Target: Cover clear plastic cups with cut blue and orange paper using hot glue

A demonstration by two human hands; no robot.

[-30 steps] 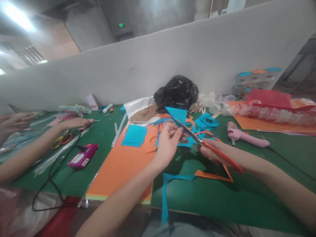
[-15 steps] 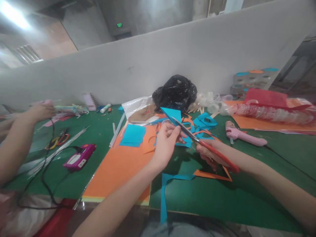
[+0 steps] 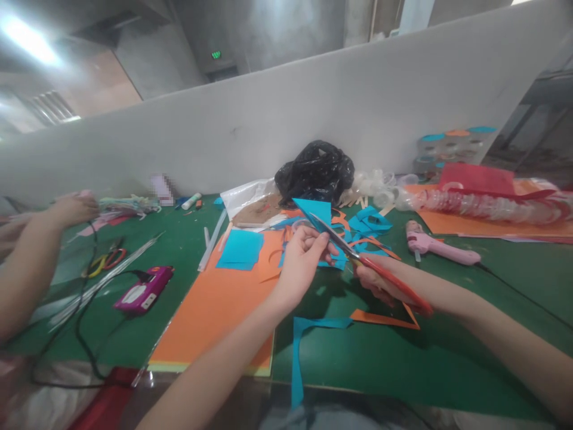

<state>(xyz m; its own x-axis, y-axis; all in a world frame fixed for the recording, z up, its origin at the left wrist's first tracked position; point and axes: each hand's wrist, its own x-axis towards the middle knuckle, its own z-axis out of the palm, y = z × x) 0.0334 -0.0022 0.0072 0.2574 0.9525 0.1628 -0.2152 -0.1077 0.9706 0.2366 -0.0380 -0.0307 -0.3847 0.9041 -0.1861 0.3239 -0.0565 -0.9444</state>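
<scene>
My left hand pinches a piece of blue paper above the table, its pointed corner standing up past the fingers. From the right, my right hand grips red-handled scissors, whose metal blades lie against the blue paper close to my left thumb. Curled blue and orange offcuts lie on the table behind both hands. A stack of blue paper squares rests on large orange sheets to the left of my left hand. Below my hands lies a thin blue paper strip.
A pink glue gun lies right on the green table. Behind stand a black plastic bag and a row of clear plastic rings. At left are a magenta box with a cable, yellow-orange scissors, and another person's hand.
The view has shifted slightly. My hands, the scissors and the blue paper keep almost the same pose. The other person's hand at left has moved a little.
</scene>
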